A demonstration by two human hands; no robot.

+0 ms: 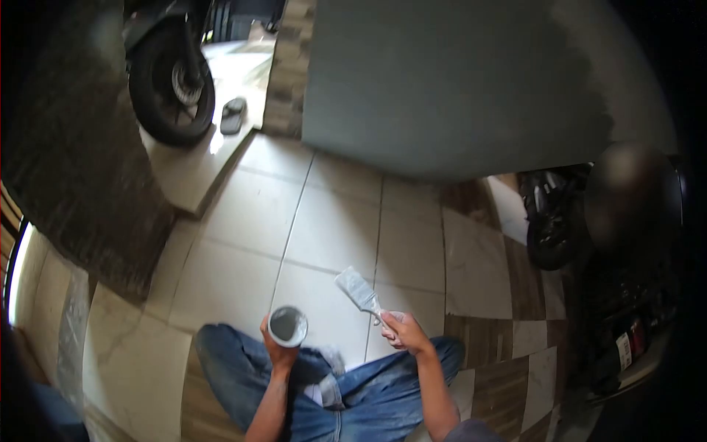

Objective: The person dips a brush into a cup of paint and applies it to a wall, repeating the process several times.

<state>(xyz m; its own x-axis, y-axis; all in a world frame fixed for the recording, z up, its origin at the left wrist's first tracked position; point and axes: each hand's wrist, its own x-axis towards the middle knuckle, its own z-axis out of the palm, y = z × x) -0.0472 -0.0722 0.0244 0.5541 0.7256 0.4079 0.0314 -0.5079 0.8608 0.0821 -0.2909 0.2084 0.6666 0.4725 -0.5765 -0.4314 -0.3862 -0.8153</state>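
Note:
My left hand (278, 351) is wrapped round a small cup (288, 326) with grey paint inside and a pale rim. To its right, my right hand (404, 331) grips the handle of a paintbrush (359, 290). The brush points up and to the left, its bristles and ferrule coated in pale grey-white. Brush and cup are apart, both above my crossed legs in blue jeans (383, 394).
A grey painted wall (456, 81) stands ahead, its paint uneven at the right. Tiled floor (331, 221) lies before me. A motorcycle wheel (173, 81) and a sandal (233, 116) are at upper left; dark machine parts (549, 221) sit at right.

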